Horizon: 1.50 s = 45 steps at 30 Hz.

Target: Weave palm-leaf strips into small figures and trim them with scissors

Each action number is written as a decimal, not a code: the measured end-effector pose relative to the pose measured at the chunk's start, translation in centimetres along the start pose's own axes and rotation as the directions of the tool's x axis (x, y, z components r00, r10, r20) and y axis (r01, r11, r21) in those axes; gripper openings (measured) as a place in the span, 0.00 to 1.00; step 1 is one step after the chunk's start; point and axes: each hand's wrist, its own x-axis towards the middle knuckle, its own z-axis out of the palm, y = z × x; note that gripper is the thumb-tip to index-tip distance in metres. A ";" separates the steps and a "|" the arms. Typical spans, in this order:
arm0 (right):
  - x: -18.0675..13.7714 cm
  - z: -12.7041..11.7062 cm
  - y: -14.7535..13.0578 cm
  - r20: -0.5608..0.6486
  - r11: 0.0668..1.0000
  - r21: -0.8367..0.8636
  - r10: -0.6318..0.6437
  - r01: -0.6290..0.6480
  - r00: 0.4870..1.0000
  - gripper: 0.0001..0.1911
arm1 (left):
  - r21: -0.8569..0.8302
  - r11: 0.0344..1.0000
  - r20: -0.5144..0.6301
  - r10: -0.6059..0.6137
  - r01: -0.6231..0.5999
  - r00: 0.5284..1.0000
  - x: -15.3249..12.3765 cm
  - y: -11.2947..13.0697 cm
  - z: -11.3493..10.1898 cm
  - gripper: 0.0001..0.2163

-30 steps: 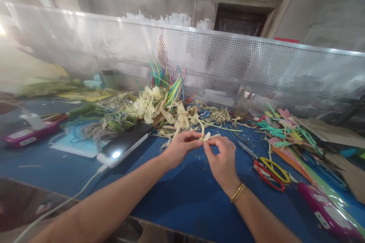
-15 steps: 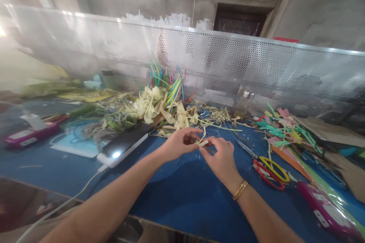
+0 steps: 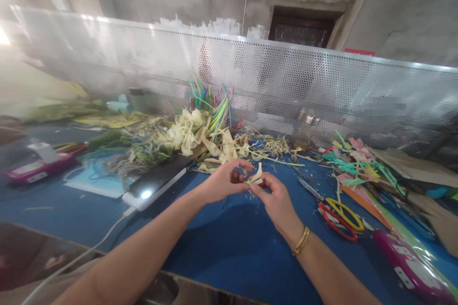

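A pale, folded corn husk strip (image 3: 258, 172) is held just above the blue tabletop, one end sticking up. My right hand (image 3: 278, 196) pinches it between thumb and fingers; a gold bracelet circles that wrist. From the other side, my left hand (image 3: 222, 182) has its thumb at the strip's lower left end, its fingers curled above. What lies between the left fingertips is partly hidden. Behind both hands spreads a heap of cream husks (image 3: 188, 131) and scraps. Right of my right hand lie scissors (image 3: 339, 217) with one red and one yellow handle loop.
A white-edged device with a lit lamp (image 3: 146, 194) and cable lies left. Purple devices (image 3: 411, 262) sit at both sides. Coloured pieces (image 3: 361, 162) and cardboard (image 3: 408, 164) are at right. A glass bottle (image 3: 306, 131) stands before the perforated metal screen (image 3: 236, 71).
The strip's free end now stands higher and looks wider between my hands. My left fingers have loosened slightly and curled back from it. The things on the table stay put.
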 end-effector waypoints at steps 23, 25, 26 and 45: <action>0.2 -0.1 0.5 -0.134 0.994 -0.094 -0.069 0.056 0.989 0.10 | -0.297 0.953 -0.356 -0.168 0.059 0.919 0.6 -1.2 2.8 0.14; 0.3 -0.5 0.3 -0.115 0.977 -0.201 -0.099 0.074 0.988 0.11 | -0.306 0.949 -0.367 -0.190 0.074 0.911 0.6 -1.1 2.5 0.14; 0.4 -0.7 0.3 -0.117 0.966 -0.245 -0.108 0.076 0.987 0.11 | -0.312 0.946 -0.363 -0.205 0.088 0.909 0.6 -1.0 2.4 0.14; -0.3 -0.8 -1.5 0.190 0.398 -0.812 -0.510 0.426 0.839 0.14 | -0.512 0.846 -0.296 -0.335 0.147 0.894 0.5 -0.9 2.0 0.16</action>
